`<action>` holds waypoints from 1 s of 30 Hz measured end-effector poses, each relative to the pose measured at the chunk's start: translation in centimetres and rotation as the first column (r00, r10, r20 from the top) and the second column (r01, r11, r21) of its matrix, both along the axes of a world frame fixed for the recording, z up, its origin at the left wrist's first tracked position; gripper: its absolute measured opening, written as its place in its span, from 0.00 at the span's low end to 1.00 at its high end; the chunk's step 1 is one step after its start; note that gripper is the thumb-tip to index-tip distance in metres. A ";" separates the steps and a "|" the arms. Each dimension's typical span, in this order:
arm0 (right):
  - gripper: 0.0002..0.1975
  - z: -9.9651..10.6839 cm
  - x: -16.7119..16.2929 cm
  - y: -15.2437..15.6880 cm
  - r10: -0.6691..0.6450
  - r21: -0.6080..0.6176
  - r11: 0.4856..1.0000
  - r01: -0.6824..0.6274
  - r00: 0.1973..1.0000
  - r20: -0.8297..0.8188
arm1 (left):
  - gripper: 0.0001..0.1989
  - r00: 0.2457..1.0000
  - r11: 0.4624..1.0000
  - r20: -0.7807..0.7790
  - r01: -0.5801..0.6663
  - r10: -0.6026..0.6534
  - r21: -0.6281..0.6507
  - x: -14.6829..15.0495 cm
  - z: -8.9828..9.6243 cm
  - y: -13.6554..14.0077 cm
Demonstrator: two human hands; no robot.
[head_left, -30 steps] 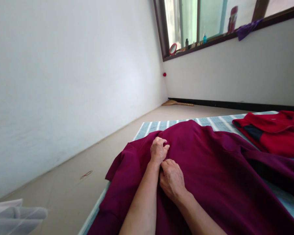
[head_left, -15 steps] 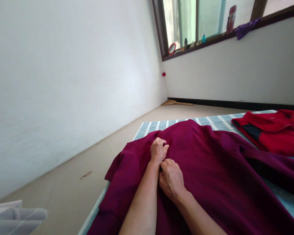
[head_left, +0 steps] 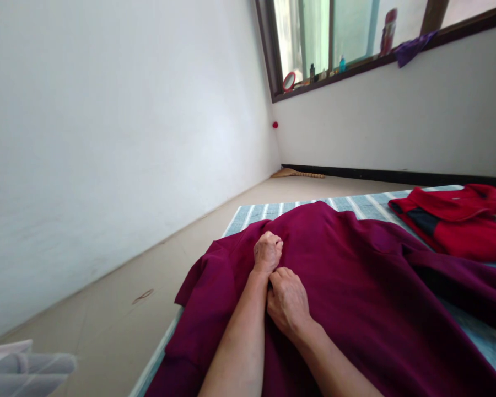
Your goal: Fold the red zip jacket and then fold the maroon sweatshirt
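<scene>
A maroon long-sleeved garment lies spread out below me, its body wide and its sleeves out to either side. My left hand is closed at the upper middle of it, fingers curled down into the cloth. Just below and to the right, my right hand is closed too, knuckles up, close against the left wrist. Both appear to pinch the cloth along the garment's middle line. The fingertips, and exactly what they pinch, are hidden under the hands.
A striped blue-and-white sheet lies under the garment. Folded red clothing rests at the right. Beyond are a tiled floor with a small brown loop, a broom in the corner, and a windowsill holding a red-framed mirror and bottles.
My left hand's fingers have curled in more tightly; before, they stood slightly apart. My right hand stays in nearly the same place. The view has shifted very slightly.
</scene>
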State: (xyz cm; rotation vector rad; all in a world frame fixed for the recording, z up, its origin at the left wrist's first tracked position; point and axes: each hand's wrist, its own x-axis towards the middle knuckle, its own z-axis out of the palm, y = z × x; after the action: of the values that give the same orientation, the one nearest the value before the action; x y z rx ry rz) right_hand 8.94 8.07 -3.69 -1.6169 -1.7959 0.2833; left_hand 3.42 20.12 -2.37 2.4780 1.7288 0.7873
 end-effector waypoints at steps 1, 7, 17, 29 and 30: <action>0.10 0.0 0.0 0.0 0.001 0.001 1.000 -0.001 1.000 -0.002 | 0.07 1.000 1.000 0.002 -0.001 0.001 0.000 0.0 0.0 0.0; 0.09 -0.2 0.0 0.1 0.013 0.005 1.000 -0.013 1.000 -0.010 | 0.08 0.998 1.000 0.068 -0.010 0.011 -0.016 -0.1 -0.1 0.2; 0.08 -0.3 0.0 0.1 0.014 0.024 1.000 -0.014 1.000 -0.005 | 0.08 0.926 0.997 0.373 -0.027 0.052 -0.070 -0.5 -0.3 0.6; 0.06 -0.3 0.1 0.1 0.016 0.004 1.000 -0.016 1.000 0.021 | 0.15 0.549 0.992 0.826 -0.087 0.125 -0.092 -2.2 4.2 -0.3; 0.06 -0.2 0.1 0.1 0.016 0.004 1.000 -0.016 1.000 0.020 | 0.15 0.528 0.990 0.838 -0.107 0.135 -0.092 -2.7 4.7 -0.3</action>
State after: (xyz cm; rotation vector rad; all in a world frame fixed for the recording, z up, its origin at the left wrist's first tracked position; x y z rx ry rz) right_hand 9.05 8.13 -3.93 -1.6090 -1.8239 0.2714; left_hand 0.72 19.79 2.34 1.4395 1.4511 1.6032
